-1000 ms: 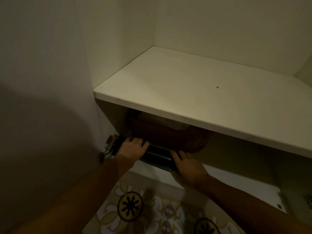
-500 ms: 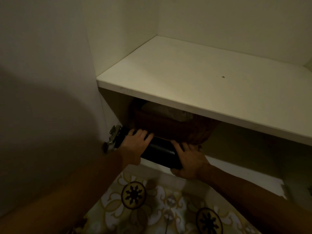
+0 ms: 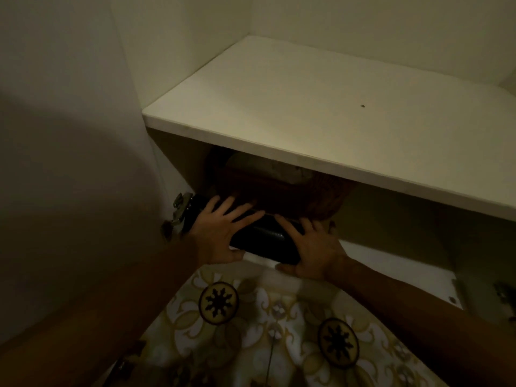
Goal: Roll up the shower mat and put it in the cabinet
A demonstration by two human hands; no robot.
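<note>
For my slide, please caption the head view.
Both hands, left hand and right hand, press the rolled mat into the lower cabinet compartment.

Two bare forearms, sleeveless as far as the near edge of view. No watch, ring, band or glove visible on either. Left hand [image 3: 220, 233] broad across the back, fingers long, thumb short and blunt. Right hand [image 3: 315, 250] of like build, knuckles faintly ridged. Nails too dim to make out in the low light.
</note>
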